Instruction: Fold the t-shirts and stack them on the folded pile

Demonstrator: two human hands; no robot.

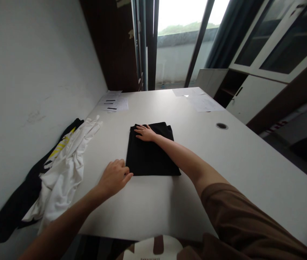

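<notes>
Fingers point(139, 130) of the right hand point(147, 134) spread wide over the far-left part of the folded black cloth point(150, 159); the left hand point(117, 176) curls at its near-left corner, whether pinching I cannot tell. On the table point(148, 206), the cloth looks soft, light and limp, probably best gripped by opposite edges. It lies under the right palm and just right of the left knuckles.

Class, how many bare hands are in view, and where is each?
2: the right hand lies spread on the folded black garment; the left hand is at its near left corner.
</notes>
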